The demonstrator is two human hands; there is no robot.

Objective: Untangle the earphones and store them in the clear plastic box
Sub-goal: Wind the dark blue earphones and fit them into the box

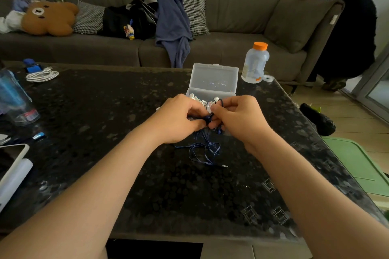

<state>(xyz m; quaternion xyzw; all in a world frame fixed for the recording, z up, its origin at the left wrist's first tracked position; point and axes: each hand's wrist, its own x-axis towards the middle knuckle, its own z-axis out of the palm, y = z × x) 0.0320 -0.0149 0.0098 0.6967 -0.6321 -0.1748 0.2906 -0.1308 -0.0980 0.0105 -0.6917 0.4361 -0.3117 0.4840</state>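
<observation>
Earphones (207, 150), dark blue, hung in a loose tangle between both hands, just in front of the open box (213, 78). Their loops and plug (224, 165) trailed on the table (168, 206). The left hand (179, 119) had its fingers curled, pinching the knot near a bud. The right hand (239, 118) pinched the same cluster from the other side. The thin cord looked light, limp and prone to snag, so it would probably be best held near the buds and teased apart, not yanked.

Free table (126, 101) left of box (214, 75); bottle (255, 63) right-rear
</observation>
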